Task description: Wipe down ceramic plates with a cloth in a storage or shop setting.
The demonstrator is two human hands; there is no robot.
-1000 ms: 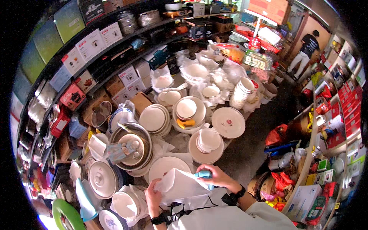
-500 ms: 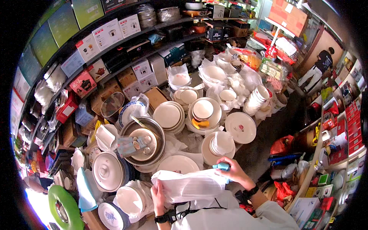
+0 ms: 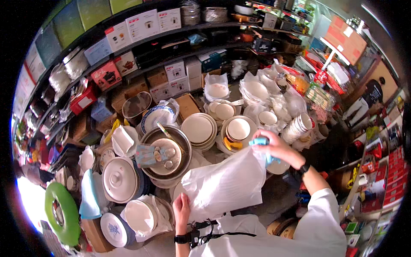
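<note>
A thin white plastic sheet or bag (image 3: pixel 227 184) hangs spread between my hands, above the crockery. My left hand (image 3: pixel 182 210) is closed on its lower left edge. Raised farther away, my right hand (image 3: pixel 276 147) is closed round a crumpled light-blue cloth (image 3: pixel 270 159), with the sheet's upper right corner gathered at its fingers. The sheet and the right hand hide parts of the plates beneath. Beyond the sheet, a stack of white bowls (image 3: pixel 238 129) stands beside a yellow-orange object (image 3: pixel 232 144).
Stacked plates (image 3: pixel 199 128) and a steel basin (image 3: pixel 147 169) crowd the middle. A lidded white pot (image 3: pixel 120 180) and wrapped plates (image 3: pixel 140 215) lie left, near a green ring (image 3: pixel 62 214). Boxed goods (image 3: pixel 142 25) line the far shelves. Another person (image 3: pixel 371 97) stands far right.
My right hand has lifted away and to the right with the blue cloth, drawing the white sheet taller and tilting it. My left hand keeps its hold. The view has shifted a little.
</note>
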